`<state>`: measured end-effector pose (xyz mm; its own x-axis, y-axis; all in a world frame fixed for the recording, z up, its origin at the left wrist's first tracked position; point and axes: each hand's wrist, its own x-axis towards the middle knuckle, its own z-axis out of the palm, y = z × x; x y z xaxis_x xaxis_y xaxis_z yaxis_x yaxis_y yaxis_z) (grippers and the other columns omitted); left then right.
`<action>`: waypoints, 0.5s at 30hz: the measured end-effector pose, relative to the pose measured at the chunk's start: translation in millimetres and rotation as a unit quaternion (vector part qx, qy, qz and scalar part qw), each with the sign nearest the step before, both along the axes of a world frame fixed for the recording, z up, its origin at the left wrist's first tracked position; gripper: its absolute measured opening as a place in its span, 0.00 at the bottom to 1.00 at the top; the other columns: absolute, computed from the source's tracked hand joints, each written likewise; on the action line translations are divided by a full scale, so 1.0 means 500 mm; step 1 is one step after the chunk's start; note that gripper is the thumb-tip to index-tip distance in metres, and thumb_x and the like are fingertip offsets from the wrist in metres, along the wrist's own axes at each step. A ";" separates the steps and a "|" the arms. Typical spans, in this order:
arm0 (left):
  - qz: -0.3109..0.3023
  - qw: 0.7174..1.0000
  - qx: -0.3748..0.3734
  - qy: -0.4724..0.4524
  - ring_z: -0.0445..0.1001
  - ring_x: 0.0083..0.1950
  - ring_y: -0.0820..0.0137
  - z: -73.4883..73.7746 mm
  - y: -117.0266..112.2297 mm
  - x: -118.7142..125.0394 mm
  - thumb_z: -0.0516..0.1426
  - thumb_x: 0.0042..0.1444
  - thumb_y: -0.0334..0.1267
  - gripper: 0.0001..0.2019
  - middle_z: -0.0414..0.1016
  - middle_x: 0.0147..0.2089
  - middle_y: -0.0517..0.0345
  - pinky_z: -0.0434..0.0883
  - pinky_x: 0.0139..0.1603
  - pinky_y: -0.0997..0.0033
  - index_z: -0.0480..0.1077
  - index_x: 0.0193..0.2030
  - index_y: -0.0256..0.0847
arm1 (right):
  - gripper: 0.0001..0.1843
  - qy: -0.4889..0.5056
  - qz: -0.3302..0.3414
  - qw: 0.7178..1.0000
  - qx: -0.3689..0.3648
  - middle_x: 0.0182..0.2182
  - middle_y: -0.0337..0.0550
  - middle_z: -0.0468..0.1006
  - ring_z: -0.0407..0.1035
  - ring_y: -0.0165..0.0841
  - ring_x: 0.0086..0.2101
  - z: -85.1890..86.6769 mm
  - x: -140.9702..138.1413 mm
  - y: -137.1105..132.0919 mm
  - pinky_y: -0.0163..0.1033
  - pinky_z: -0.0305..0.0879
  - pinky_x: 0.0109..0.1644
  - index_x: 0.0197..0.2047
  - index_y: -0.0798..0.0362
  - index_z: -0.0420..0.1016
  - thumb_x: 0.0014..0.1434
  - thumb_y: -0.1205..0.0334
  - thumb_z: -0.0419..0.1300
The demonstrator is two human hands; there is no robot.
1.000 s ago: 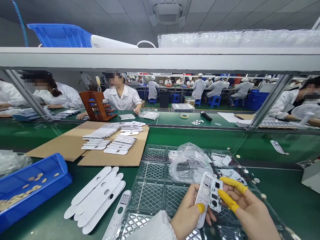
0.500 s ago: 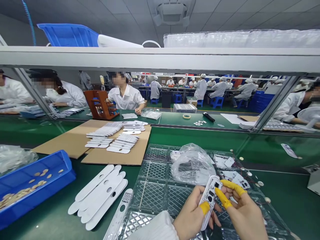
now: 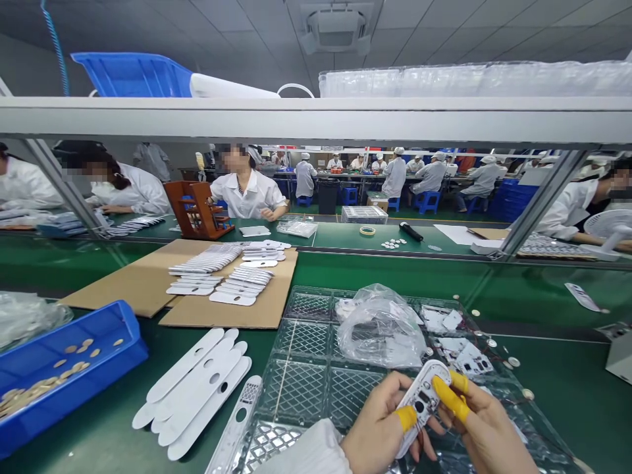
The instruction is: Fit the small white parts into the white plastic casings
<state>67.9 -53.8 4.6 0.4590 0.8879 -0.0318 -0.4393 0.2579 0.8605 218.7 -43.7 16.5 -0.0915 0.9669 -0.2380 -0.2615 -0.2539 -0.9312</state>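
Note:
A long white plastic casing [image 3: 425, 403] with a circuit board and dark parts in it is held tilted over the clear tray. My left hand [image 3: 378, 421], with a yellow finger cot on the thumb, grips its lower part. Yellow cots also cover the thumb and a finger of my right hand [image 3: 476, 411]; that thumb presses on the casing's upper end. Below my hands lies the clear compartment tray [image 3: 302, 388], with a crumpled plastic bag [image 3: 380, 329] on it. White boards with wires [image 3: 464, 355] fill compartments behind my right hand.
Left of the tray lie stacked white panels [image 3: 197, 388] and a single cut-out casing [image 3: 236, 421]. A blue bin [image 3: 99, 345] holds several small discs. Cardboard [image 3: 182, 319] bears rows of white casings. A shelf [image 3: 296, 122] spans overhead; a co-worker [image 3: 247, 191] sits opposite.
The casing has tipped slightly right and its upper end has dropped a little. My right thumb and fingers have shifted right with it, the fingers now curled more closely at its end.

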 end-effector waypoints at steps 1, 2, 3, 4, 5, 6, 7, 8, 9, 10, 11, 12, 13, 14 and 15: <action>0.001 1.000 0.001 0.004 0.71 0.20 0.76 -0.002 0.000 0.000 0.57 0.51 0.45 0.15 0.73 0.32 0.56 0.59 0.14 0.83 0.59 0.39 0.39 | 0.17 0.005 -0.008 1.000 -0.001 0.27 0.39 0.75 0.63 0.31 0.23 0.006 0.000 -0.002 0.34 0.63 0.26 0.32 0.52 0.76 0.41 0.52 0.69; 0.001 1.000 0.002 0.008 0.71 0.21 0.76 -0.002 0.000 0.001 0.57 0.51 0.46 0.15 0.73 0.32 0.55 0.59 0.15 0.83 0.59 0.39 0.39 | 0.18 0.007 -0.021 1.000 -0.001 0.25 0.38 0.74 0.61 0.30 0.23 0.010 0.000 -0.003 0.34 0.63 0.26 0.32 0.52 0.75 0.41 0.50 0.69; 0.001 1.000 0.002 0.011 0.71 0.21 0.76 -0.002 -0.001 0.001 0.56 0.52 0.46 0.14 0.73 0.32 0.55 0.59 0.15 0.82 0.59 0.39 0.39 | 0.19 0.002 -0.032 0.999 -0.002 0.23 0.37 0.73 0.60 0.30 0.22 0.012 -0.001 -0.003 0.33 0.63 0.25 0.32 0.52 0.75 0.40 0.49 0.69; 0.003 1.000 0.004 0.013 0.71 0.21 0.75 0.000 -0.002 0.001 0.56 0.52 0.46 0.14 0.74 0.32 0.54 0.58 0.15 0.82 0.59 0.39 0.39 | 0.19 -0.007 -0.033 0.999 -0.005 0.21 0.37 0.72 0.59 0.30 0.22 0.013 -0.001 -0.002 0.33 0.62 0.25 0.32 0.52 0.75 0.40 0.48 0.69; 0.004 1.000 0.007 0.015 0.71 0.22 0.75 0.005 -0.004 0.001 0.56 0.53 0.46 0.14 0.74 0.32 0.54 0.59 0.16 0.81 0.59 0.39 0.39 | 0.20 -0.019 -0.027 0.999 -0.006 0.20 0.36 0.71 0.59 0.30 0.22 0.011 -0.002 0.000 0.33 0.62 0.25 0.33 0.52 0.75 0.40 0.49 0.69; 0.010 1.000 0.012 0.012 0.71 0.23 0.74 0.011 -0.007 -0.001 0.55 0.53 0.45 0.13 0.74 0.32 0.54 0.61 0.19 0.80 0.60 0.39 0.38 | 0.20 -0.028 -0.019 0.999 -0.002 0.21 0.36 0.71 0.60 0.31 0.23 0.007 -0.004 0.003 0.33 0.63 0.26 0.35 0.52 0.74 0.41 0.50 0.69; 0.023 1.000 0.020 0.005 0.72 0.26 0.74 0.019 -0.010 -0.003 0.55 0.54 0.44 0.12 0.74 0.33 0.54 0.63 0.22 0.79 0.61 0.39 0.38 | 0.20 -0.031 -0.015 0.999 0.008 0.23 0.36 0.72 0.61 0.31 0.24 0.000 -0.007 0.005 0.33 0.63 0.26 0.37 0.51 0.74 0.41 0.52 0.69; 0.041 0.999 0.030 -0.004 0.72 0.30 0.73 0.028 -0.014 -0.006 0.54 0.55 0.42 0.11 0.73 0.34 0.54 0.65 0.28 0.77 0.61 0.40 0.37 | 0.21 -0.026 -0.014 0.999 0.020 0.26 0.37 0.73 0.63 0.32 0.25 -0.007 -0.011 0.007 0.33 0.63 0.26 0.40 0.49 0.72 0.42 0.53 0.69; 0.062 0.997 0.039 -0.014 0.72 0.34 0.73 0.036 -0.017 -0.010 0.53 0.56 0.40 0.09 0.73 0.37 0.54 0.66 0.33 0.76 0.62 0.41 0.37 | 0.23 -0.016 -0.007 0.999 0.027 0.29 0.38 0.74 0.65 0.33 0.27 -0.016 -0.017 0.008 0.33 0.63 0.26 0.42 0.47 0.71 0.42 0.54 0.69; 0.083 0.995 0.047 -0.021 0.71 0.37 0.73 0.044 -0.020 -0.015 0.52 0.58 0.39 0.09 0.72 0.39 0.54 0.66 0.38 0.75 0.62 0.42 0.38 | 0.24 -0.006 0.006 1.000 0.027 0.32 0.38 0.74 0.67 0.34 0.29 -0.024 -0.024 0.006 0.32 0.63 0.25 0.44 0.46 0.70 0.43 0.55 0.68; 0.102 0.993 0.051 -0.024 0.70 0.38 0.73 0.050 -0.021 -0.019 0.50 0.59 0.38 0.09 0.72 0.42 0.54 0.65 0.39 0.74 0.62 0.44 0.38 | 0.24 -0.003 0.034 0.999 0.016 0.33 0.39 0.74 0.68 0.35 0.30 -0.031 -0.032 0.001 0.32 0.63 0.24 0.44 0.46 0.69 0.43 0.54 0.68; 0.111 0.992 0.052 -0.019 0.69 0.37 0.74 0.054 -0.023 -0.024 0.49 0.60 0.38 0.09 0.71 0.44 0.54 0.65 0.38 0.74 0.61 0.46 0.39 | 0.22 -0.011 0.081 0.997 -0.001 0.31 0.40 0.75 0.68 0.35 0.29 -0.037 -0.039 -0.005 0.32 0.62 0.23 0.42 0.47 0.70 0.43 0.54 0.67; 0.112 0.992 0.049 -0.006 0.68 0.34 0.75 0.055 -0.023 -0.027 0.48 0.61 0.39 0.10 0.70 0.45 0.54 0.64 0.35 0.75 0.60 0.47 0.40 | 0.19 -0.031 0.134 0.990 -0.014 0.29 0.41 0.74 0.68 0.35 0.27 -0.040 -0.045 -0.013 0.33 0.62 0.23 0.39 0.49 0.71 0.43 0.54 0.67; 0.110 0.993 0.047 0.006 0.67 0.32 0.77 0.054 -0.022 -0.029 0.46 0.61 0.40 0.11 0.70 0.45 0.53 0.64 0.33 0.75 0.59 0.49 0.40 | 0.16 -0.057 0.182 0.981 -0.015 0.26 0.41 0.74 0.67 0.33 0.24 -0.042 -0.048 -0.020 0.33 0.62 0.23 0.36 0.51 0.71 0.44 0.54 0.66; 0.109 0.993 0.048 0.014 0.67 0.30 0.77 0.051 -0.021 -0.031 0.46 0.62 0.41 0.12 0.70 0.46 0.53 0.63 0.32 0.75 0.58 0.51 0.41 | 0.13 -0.085 0.213 0.973 -0.003 0.23 0.40 0.73 0.66 0.31 0.22 -0.043 -0.047 -0.026 0.33 0.61 0.22 0.32 0.52 0.71 0.46 0.54 0.65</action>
<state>52.6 -64.4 30.2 0.2549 0.9657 0.0489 -0.4519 0.0743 0.8890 195.2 -56.6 -4.9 -0.4423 0.8487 -0.2901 0.0269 -0.3108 -0.9501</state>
